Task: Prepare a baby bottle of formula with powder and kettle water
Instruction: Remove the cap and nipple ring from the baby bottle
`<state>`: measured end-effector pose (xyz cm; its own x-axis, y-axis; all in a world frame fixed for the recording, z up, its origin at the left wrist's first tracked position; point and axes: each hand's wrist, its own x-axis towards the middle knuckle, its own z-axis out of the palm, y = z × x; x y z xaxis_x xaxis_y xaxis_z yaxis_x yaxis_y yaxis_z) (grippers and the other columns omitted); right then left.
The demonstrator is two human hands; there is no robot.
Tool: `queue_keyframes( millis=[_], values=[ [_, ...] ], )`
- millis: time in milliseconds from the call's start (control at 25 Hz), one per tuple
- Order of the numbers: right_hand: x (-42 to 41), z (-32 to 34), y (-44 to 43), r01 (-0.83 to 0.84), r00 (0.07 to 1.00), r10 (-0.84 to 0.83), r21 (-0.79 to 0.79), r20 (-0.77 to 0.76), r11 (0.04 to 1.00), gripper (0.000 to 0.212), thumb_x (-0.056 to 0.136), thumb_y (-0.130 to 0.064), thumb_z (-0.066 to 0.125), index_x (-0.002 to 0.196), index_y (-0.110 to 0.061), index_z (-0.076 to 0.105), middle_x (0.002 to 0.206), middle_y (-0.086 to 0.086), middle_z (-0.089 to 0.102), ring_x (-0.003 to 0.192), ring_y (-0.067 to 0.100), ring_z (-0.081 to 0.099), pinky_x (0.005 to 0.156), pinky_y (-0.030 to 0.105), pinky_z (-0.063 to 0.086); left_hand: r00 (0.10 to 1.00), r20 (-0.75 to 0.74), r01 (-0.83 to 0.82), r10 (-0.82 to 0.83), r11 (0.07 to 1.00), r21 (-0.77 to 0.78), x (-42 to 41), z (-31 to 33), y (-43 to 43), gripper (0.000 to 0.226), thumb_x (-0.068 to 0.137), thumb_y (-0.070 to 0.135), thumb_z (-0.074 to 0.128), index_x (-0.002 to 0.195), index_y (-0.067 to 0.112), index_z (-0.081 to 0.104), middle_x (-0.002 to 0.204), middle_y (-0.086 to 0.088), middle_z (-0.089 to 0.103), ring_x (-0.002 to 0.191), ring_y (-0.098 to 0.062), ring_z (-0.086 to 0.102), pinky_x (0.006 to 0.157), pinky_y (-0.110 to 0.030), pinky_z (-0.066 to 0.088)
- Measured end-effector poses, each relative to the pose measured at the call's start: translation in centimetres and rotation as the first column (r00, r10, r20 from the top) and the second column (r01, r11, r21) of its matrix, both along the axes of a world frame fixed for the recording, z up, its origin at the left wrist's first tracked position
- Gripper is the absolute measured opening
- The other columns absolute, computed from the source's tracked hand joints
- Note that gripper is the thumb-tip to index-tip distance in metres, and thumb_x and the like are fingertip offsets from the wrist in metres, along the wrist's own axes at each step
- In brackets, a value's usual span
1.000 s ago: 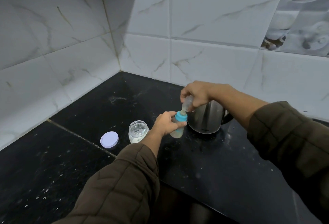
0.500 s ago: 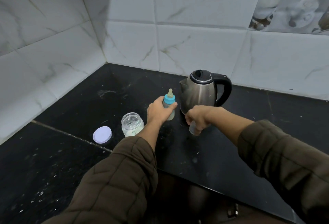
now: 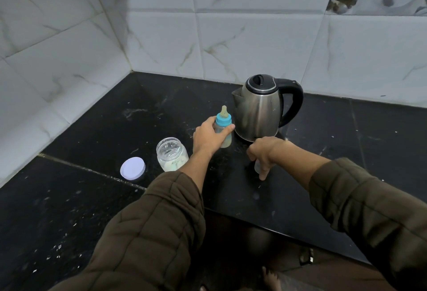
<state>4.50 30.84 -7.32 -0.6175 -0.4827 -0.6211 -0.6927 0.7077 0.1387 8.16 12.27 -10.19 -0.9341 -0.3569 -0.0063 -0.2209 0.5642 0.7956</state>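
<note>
Baby bottle (image 3: 223, 126) upright just left of kettle (image 3: 258, 115), L hand (image 3: 211, 137) fingers wrapped round it. R hand (image 3: 263, 153) fingers curled on clear cap (image 3: 257, 166), front of kettle. Likely risks: L sleeve (image 3: 161, 221) knocks open powder jar (image 3: 172, 154); bottle tips vs kettle.

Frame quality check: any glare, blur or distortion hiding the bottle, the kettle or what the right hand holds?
Head view: the wide angle bends the wall tiles at the edges; light is dim and cool; the kettle shows soft sheen, no blown glare; the bottle in the left hand reads clearly; the right hand covers most of a clear cap, slightly soft.
</note>
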Motion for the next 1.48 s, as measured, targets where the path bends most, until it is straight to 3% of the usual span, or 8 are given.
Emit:
queue_keyframes(
  millis=[120, 320, 640, 880, 1120, 1240, 1360, 1480],
  values=[
    [-1.6, 2.5, -0.9, 0.075, 0.992, -0.096, -0.235, -0.077, 0.969, 0.043, 0.084, -0.04, 0.078, 0.122, -0.024, 0.064, 0.116, 0.003, 0.068, 0.103, 0.025, 0.065, 0.085, 0.04, 0.057, 1.0, -0.01, 0.008, -0.008, 1.0, -0.018, 0.1, 0.2, -0.3, 0.066, 0.083, 0.062, 0.077, 0.137, 0.027, 0.06, 0.132, 0.004, 0.068, 0.125, -0.019, 0.061, 0.107, -0.05, 0.051],
    [-3.4, 7.8, -4.6, 0.295, 0.92, -0.391, -0.717, 0.035, 0.631, 0.04, 0.084, -0.035, 0.07, 0.12, -0.021, 0.06, 0.107, 0.004, 0.069, 0.096, 0.027, 0.069, 0.078, 0.036, 0.057, 0.999, -0.034, 0.024, -0.025, 0.998, -0.053, 0.2, 1.9, -0.6, 0.061, 0.078, 0.069, 0.077, 0.124, 0.031, 0.068, 0.108, 0.007, 0.075, 0.105, -0.014, 0.069, 0.094, -0.042, 0.058],
    [-3.7, 9.7, -8.6, 0.276, 0.923, -0.383, -0.644, -0.029, 0.714, 0.047, 0.08, -0.054, 0.081, 0.084, -0.008, 0.072, 0.06, 0.006, 0.071, 0.053, 0.02, 0.069, 0.066, 0.029, 0.059, 0.997, -0.071, 0.028, -0.028, 1.0, 0.0, 0.5, 3.7, -2.2, 0.053, 0.076, 0.061, 0.084, 0.116, 0.028, 0.072, 0.099, 0.011, 0.076, 0.097, -0.008, 0.071, 0.09, -0.038, 0.06],
    [-4.2, 10.9, -9.6, 0.195, 0.948, -0.314, -0.68, -0.055, 0.707, 0.046, 0.073, -0.051, 0.084, 0.077, -0.007, 0.074, 0.075, 0.013, 0.078, 0.062, 0.019, 0.062, 0.069, 0.033, 0.056, 0.995, -0.091, -0.027, 0.031, 0.999, 0.036, 0.6, 4.0, -2.9, 0.056, 0.064, 0.058, 0.094, 0.105, 0.025, 0.075, 0.092, 0.011, 0.078, 0.091, -0.006, 0.073, 0.086, -0.036, 0.062],
    [-5.5, 10.9, -9.7, 0.051, 0.979, -0.179, -0.726, -0.101, 0.686, 0.049, 0.067, -0.048, 0.092, 0.087, -0.004, 0.08, 0.072, 0.009, 0.065, 0.068, 0.017, 0.052, 0.063, 0.032, 0.044, 0.993, -0.107, -0.032, 0.04, 0.996, 0.077, -0.5, 4.1, -3.8, 0.04, 0.067, 0.039, 0.097, 0.098, 0.022, 0.078, 0.09, 0.008, 0.079, 0.09, -0.009, 0.075, 0.089, -0.04, 0.062],
    [-6.0, 11.1, -8.9, -0.019, 0.996, -0.049, -0.7, -0.077, 0.714, 0.035, 0.068, -0.035, 0.094, 0.097, -0.019, 0.082, 0.089, -0.002, 0.074, 0.082, 0.015, 0.063, 0.075, 0.031, 0.053, 0.997, -0.067, 0.048, -0.041, 0.993, 0.104, -0.8, 4.3, -4.3, 0.049, 0.066, 0.03, 0.098, 0.11, 0.02, 0.079, 0.1, 0.008, 0.08, 0.098, -0.007, 0.075, 0.096, -0.04, 0.06],
    [-6.3, 11.5, -8.6, -0.167, 0.985, 0.16, -0.609, -0.067, 0.775, 0.052, 0.075, -0.016, 0.088, 0.124, -0.026, 0.074, 0.117, -0.008, 0.067, 0.105, 0.015, 0.063, 0.094, 0.032, 0.052, 0.997, -0.015, 0.075, -0.073, 0.989, 0.13, -1.1, 4.2, -4.7, 0.06, 0.065, 0.027, 0.099, 0.119, 0.019, 0.076, 0.109, 0.008, 0.08, 0.103, -0.007, 0.074, 0.102, -0.04, 0.058],
    [-6.3, 12.2, -9.0, -0.115, 0.992, 0.127, -0.595, -0.022, 0.796, 0.078, 0.079, -0.02, 0.086, 0.15, -0.023, 0.053, 0.129, -0.006, 0.059, 0.109, 0.013, 0.058, 0.093, 0.025, 0.046, 1.0, -0.01, 0.025, -0.025, 0.996, 0.088, -1.1, 4.0, -4.6, 0.053, 0.064, 0.036, 0.098, 0.112, 0.023, 0.077, 0.102, 0.008, 0.08, 0.1, -0.009, 0.074, 0.098, -0.042, 0.058]
  ],
)
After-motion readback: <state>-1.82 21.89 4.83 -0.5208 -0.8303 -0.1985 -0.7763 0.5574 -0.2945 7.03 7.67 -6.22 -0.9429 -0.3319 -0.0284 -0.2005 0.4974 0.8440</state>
